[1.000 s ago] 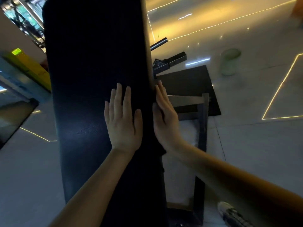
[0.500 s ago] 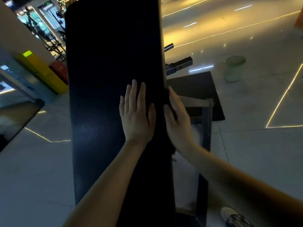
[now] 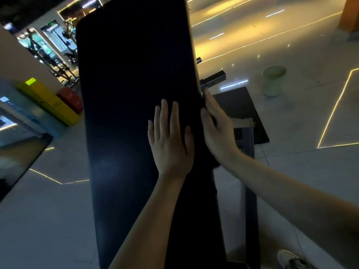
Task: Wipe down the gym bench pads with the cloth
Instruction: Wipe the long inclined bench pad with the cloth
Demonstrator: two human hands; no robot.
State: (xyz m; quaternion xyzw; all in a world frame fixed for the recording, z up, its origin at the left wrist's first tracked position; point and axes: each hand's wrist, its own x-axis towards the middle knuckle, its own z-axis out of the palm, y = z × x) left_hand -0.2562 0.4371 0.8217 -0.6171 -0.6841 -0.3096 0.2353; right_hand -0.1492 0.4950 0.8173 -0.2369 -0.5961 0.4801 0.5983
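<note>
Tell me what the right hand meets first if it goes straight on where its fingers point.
Likely the black square frame tube jutting out beside the bench pad: it sits just past the right hand's fingertips, along the pad's right edge. Depth is unclear in this dim view.

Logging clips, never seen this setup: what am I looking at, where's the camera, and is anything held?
No machine here: a person works bare-handed, filmed by a camera on their head looking down. The long black slab is a gym bench pad. The left hand lies flat on its face; the right hand presses straight fingers against its right edge. A dark shape under that palm may be the cloth; too dim to tell. A green bucket stands on the floor.
</note>
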